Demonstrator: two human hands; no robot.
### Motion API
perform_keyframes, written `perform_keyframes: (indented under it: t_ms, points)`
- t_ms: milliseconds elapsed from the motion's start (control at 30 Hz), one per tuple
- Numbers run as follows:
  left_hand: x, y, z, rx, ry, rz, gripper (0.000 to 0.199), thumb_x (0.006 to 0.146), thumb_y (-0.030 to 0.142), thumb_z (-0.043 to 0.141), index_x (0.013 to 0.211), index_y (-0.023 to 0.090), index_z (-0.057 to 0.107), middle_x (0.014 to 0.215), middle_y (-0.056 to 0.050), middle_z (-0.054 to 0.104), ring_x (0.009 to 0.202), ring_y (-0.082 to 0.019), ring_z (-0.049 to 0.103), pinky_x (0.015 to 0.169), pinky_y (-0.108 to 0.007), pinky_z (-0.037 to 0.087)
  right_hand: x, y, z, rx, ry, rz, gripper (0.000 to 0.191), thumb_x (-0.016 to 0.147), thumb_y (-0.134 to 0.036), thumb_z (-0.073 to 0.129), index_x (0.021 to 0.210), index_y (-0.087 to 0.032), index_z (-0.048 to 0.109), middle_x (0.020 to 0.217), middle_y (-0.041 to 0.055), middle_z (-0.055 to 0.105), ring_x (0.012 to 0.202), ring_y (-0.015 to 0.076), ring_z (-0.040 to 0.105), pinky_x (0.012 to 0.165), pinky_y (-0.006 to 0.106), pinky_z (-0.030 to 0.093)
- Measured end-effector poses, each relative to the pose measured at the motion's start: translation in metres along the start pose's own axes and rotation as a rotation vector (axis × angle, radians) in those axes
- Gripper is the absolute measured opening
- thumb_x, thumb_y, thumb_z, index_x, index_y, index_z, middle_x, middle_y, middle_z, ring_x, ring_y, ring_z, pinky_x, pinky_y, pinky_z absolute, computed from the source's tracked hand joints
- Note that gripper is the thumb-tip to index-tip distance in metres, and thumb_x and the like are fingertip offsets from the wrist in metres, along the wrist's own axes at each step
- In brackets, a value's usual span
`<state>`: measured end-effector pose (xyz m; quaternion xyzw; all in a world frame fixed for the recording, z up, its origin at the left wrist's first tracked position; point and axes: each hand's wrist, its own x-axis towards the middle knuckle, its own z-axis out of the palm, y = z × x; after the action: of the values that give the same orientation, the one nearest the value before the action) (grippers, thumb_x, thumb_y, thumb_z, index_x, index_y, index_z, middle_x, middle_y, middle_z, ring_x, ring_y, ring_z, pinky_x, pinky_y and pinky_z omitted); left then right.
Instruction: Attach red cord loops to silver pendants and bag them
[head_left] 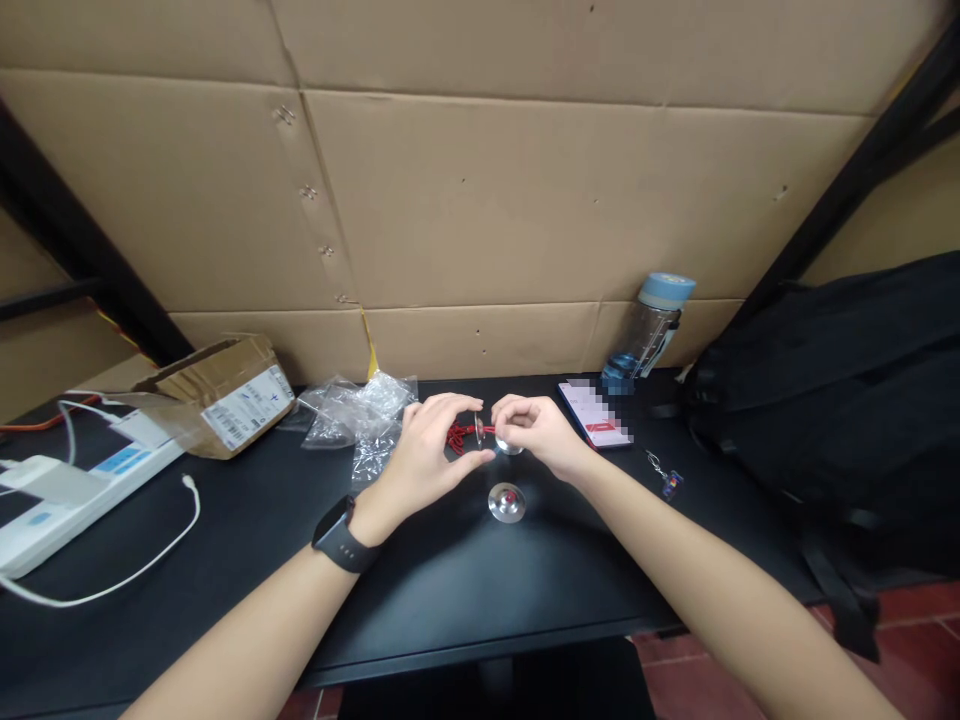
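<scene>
Between the thumb and fingertips of my left hand (431,440), a small metal finger cymbal (480,430) is held upright by its rim. A red cord (457,437) runs through its middle and bunches up behind the left fingers. On the other side, my right hand (536,430) pinches the end of that cord. Another shiny metal disc (510,447) shows partly beneath the right fingers. Nearer to me, a second finger cymbal (508,502) with a red centre lies flat on the black table (465,590). A dark watch (345,535) is on my left wrist.
Crumpled clear plastic bags (360,415) and an open cardboard box (244,400) lie left, beside a white power strip (97,490) with a cable. On the right are a phone (596,412), a blue-lidded bottle (645,335), a small keychain (671,484) and a black backpack (840,420).
</scene>
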<state>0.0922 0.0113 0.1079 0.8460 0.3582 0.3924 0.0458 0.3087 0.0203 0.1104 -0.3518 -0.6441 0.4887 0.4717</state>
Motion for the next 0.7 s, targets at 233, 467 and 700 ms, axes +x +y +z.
perform_keyframes:
  t_ms: [233, 467, 700]
  points:
    - [0.0012, -0.0039, -0.0028, 0.013, 0.017, -0.02, 0.05, 0.082, 0.041, 0.08, 0.125, 0.028, 0.057, 0.126, -0.007, 0.068, 0.122, -0.028, 0.059, 0.103, -0.045, 0.036, 0.0016, -0.0006, -0.0124, 0.015, -0.026, 0.047, 0.021, 0.074, -0.034, 0.081, 0.08, -0.016, 0.071, 0.081, 0.0022, 0.066, 0.067, 0.013, 0.06, 0.06, 0.025, 0.047]
    - [0.0005, -0.0038, -0.0002, 0.017, 0.018, -0.013, 0.047, 0.083, 0.04, 0.079, 0.123, 0.026, 0.059, 0.123, -0.007, 0.069, 0.119, -0.028, 0.059, 0.1, -0.044, 0.039, -0.0008, -0.001, -0.0069, -0.053, -0.13, 0.024, 0.028, 0.083, -0.04, 0.076, 0.096, -0.015, 0.073, 0.083, 0.0034, 0.069, 0.066, 0.0123, 0.059, 0.061, 0.026, 0.047]
    - [-0.0002, -0.0021, -0.0006, 0.008, -0.01, -0.028, 0.042, 0.083, 0.038, 0.074, 0.118, 0.024, 0.055, 0.117, -0.007, 0.066, 0.114, -0.028, 0.057, 0.098, -0.043, 0.04, -0.0009, -0.0014, -0.0053, -0.163, -0.101, 0.013, 0.023, 0.086, -0.038, 0.074, 0.089, -0.016, 0.071, 0.074, 0.0011, 0.065, 0.063, 0.0127, 0.057, 0.062, 0.028, 0.046]
